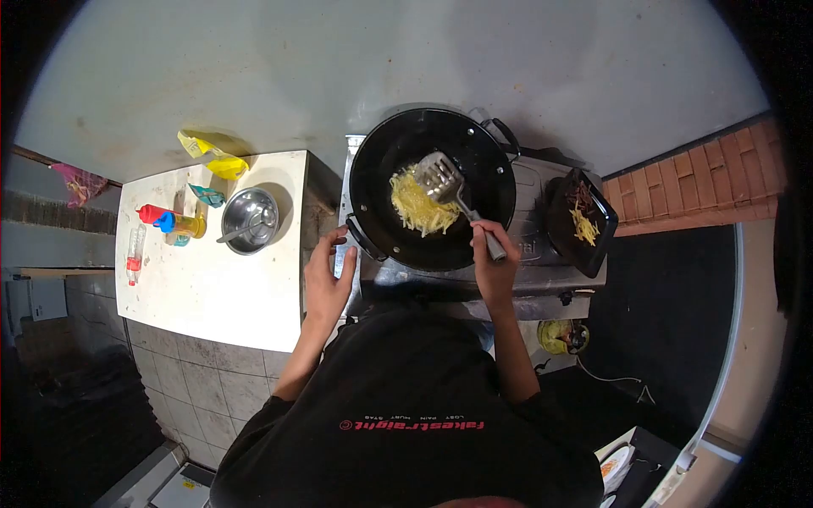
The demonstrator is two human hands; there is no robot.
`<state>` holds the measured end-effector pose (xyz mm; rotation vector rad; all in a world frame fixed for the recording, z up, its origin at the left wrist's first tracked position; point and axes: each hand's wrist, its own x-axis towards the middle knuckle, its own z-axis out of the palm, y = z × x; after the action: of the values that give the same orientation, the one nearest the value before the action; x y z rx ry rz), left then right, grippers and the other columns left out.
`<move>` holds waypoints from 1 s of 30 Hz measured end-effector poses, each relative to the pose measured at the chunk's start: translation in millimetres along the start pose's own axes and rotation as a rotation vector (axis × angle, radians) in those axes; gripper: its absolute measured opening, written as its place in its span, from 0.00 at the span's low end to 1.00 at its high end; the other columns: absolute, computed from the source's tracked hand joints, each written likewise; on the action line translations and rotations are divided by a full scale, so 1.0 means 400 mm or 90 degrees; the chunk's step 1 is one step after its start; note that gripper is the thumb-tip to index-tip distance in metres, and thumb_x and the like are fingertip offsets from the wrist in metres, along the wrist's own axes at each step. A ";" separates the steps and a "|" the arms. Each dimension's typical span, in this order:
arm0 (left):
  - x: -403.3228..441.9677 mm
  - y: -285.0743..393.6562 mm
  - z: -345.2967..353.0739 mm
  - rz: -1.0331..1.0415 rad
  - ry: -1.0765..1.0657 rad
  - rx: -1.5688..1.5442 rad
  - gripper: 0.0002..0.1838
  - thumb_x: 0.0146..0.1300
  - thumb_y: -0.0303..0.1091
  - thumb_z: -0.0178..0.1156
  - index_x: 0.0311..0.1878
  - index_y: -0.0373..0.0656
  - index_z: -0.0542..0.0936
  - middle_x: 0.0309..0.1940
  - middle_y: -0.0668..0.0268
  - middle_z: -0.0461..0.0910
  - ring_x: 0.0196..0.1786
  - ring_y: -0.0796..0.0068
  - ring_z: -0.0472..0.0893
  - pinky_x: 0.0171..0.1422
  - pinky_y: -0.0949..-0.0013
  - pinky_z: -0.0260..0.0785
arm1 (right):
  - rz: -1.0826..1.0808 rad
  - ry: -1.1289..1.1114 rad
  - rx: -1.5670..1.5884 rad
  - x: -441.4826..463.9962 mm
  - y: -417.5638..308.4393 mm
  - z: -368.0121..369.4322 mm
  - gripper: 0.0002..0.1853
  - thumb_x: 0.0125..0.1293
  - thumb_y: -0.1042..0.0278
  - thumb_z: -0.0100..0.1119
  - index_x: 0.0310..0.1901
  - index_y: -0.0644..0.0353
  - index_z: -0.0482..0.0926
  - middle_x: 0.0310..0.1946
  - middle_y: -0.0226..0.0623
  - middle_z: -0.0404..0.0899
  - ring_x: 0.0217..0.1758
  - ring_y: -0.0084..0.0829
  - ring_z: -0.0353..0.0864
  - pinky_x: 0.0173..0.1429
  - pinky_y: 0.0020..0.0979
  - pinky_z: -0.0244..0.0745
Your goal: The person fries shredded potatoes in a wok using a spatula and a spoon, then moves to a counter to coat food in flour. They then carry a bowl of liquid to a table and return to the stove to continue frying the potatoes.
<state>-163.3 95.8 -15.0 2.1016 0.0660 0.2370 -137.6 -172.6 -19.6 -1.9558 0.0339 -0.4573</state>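
Clock dirs = view, 12 at top; your R hand [494,258] is at approx. 5 o'clock of the big round black metal wok [373,169], fingers closed round the grey handle of a slotted metal spatula [438,176]; your L hand [329,275] is at 8, thumb & fingers loosely spread, nothing visible in it; fingertips just beside the wok's 8 o'clock loop handle [365,238], can't tell if touching.

Pale-yellow shredded food [415,208] sits in a flat clump in the wok, around centre; spatula blade lies over its 1 o'clock edge, shaft running toward 5; second loop handle at 2; wok is on the silver metal stove [529,193].

At 3 of wok: black rectangular tray [562,230] w/ dark-brown strips [579,193] toward its 12 & a small yellow shred pile [584,227] nearer its middle.

At 9: white-topped table [212,296]; on it a round shiny steel bowl [259,203] w/ metal spoon [244,231] inside; yellow plastic bag [222,164] at bowl's 11; red plastic bottle [150,212] & blue-capped yellow bottle [188,225] at its 9; clear red-capped bottle [135,248] further out, between 8 & 9.
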 end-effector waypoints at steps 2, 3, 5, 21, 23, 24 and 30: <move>0.001 -0.003 0.003 0.001 0.005 -0.007 0.16 0.68 0.27 0.61 0.57 0.33 0.77 0.50 0.54 0.84 0.51 0.64 0.84 0.59 0.63 0.73 | 0.116 -0.007 0.057 -0.005 0.006 0.007 0.04 0.71 0.73 0.62 0.42 0.64 0.82 0.29 0.35 0.83 0.32 0.19 0.80 0.37 0.26 0.74; -0.002 -0.005 0.004 0.003 0.009 -0.014 0.16 0.69 0.27 0.61 0.57 0.33 0.77 0.50 0.54 0.84 0.51 0.64 0.84 0.59 0.63 0.73 | 0.125 -0.007 0.044 -0.005 0.007 0.011 0.05 0.71 0.72 0.63 0.41 0.64 0.82 0.28 0.33 0.83 0.31 0.17 0.79 0.36 0.26 0.73; -0.005 -0.010 0.006 0.001 0.009 -0.018 0.16 0.69 0.27 0.61 0.57 0.33 0.77 0.50 0.54 0.84 0.51 0.64 0.84 0.59 0.64 0.73 | 0.135 -0.006 0.030 -0.005 0.010 0.012 0.06 0.71 0.70 0.64 0.41 0.64 0.82 0.27 0.32 0.82 0.30 0.16 0.78 0.34 0.25 0.72; 0.000 -0.015 -0.007 -0.007 -0.016 -0.002 0.15 0.69 0.28 0.61 0.57 0.34 0.77 0.50 0.54 0.84 0.51 0.65 0.84 0.58 0.64 0.73 | 0.072 -0.096 -0.079 0.059 -0.065 -0.007 0.04 0.68 0.74 0.64 0.38 0.66 0.80 0.26 0.39 0.81 0.28 0.21 0.78 0.34 0.28 0.72; -0.001 -0.013 -0.010 -0.011 -0.019 -0.005 0.15 0.69 0.28 0.61 0.57 0.34 0.77 0.50 0.54 0.84 0.51 0.64 0.84 0.58 0.64 0.73 | 0.096 -0.102 -0.106 0.063 -0.076 -0.011 0.04 0.68 0.74 0.64 0.38 0.66 0.80 0.26 0.40 0.81 0.28 0.23 0.79 0.35 0.29 0.72; -0.001 -0.012 -0.009 -0.013 -0.022 -0.010 0.15 0.70 0.28 0.61 0.57 0.34 0.77 0.51 0.53 0.84 0.51 0.64 0.85 0.58 0.63 0.74 | 0.044 -0.115 -0.106 0.063 -0.079 -0.013 0.04 0.67 0.75 0.64 0.39 0.65 0.80 0.27 0.41 0.81 0.28 0.29 0.80 0.35 0.30 0.73; 0.003 -0.009 -0.013 0.001 -0.020 -0.016 0.15 0.70 0.29 0.60 0.57 0.34 0.77 0.51 0.53 0.84 0.51 0.63 0.85 0.59 0.63 0.74 | -0.115 -0.123 -0.135 0.062 -0.089 -0.033 0.06 0.65 0.78 0.64 0.43 0.63 0.80 0.32 0.44 0.79 0.34 0.46 0.80 0.39 0.33 0.74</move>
<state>-162.8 102.3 -15.4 2.0805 0.0423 0.2041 -125.5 -175.0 24.1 -2.2154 -0.2282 -0.3930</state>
